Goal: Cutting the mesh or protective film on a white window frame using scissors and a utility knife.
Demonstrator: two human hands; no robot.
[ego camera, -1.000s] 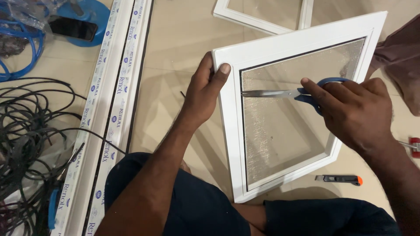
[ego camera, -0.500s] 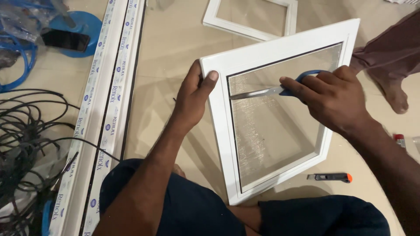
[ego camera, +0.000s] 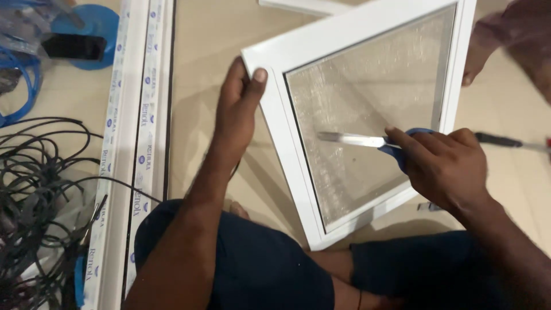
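Observation:
A white square frame with fine mesh stretched across it is tilted over my lap. My left hand grips the frame's left corner, thumb on top. My right hand holds blue-handled scissors, whose closed metal blades lie flat over the mesh, pointing left. The frame's lower edge rests near my knees.
Long white profile strips lie along the floor at left. A tangle of black cables sits at lower left, a blue disc with a black object at upper left. Another person's foot is at upper right, a screwdriver beyond my right hand.
The scissors and my right hand have slid down the mesh toward the frame's lower right. The frame sits larger and higher in view; my left hand keeps its grip.

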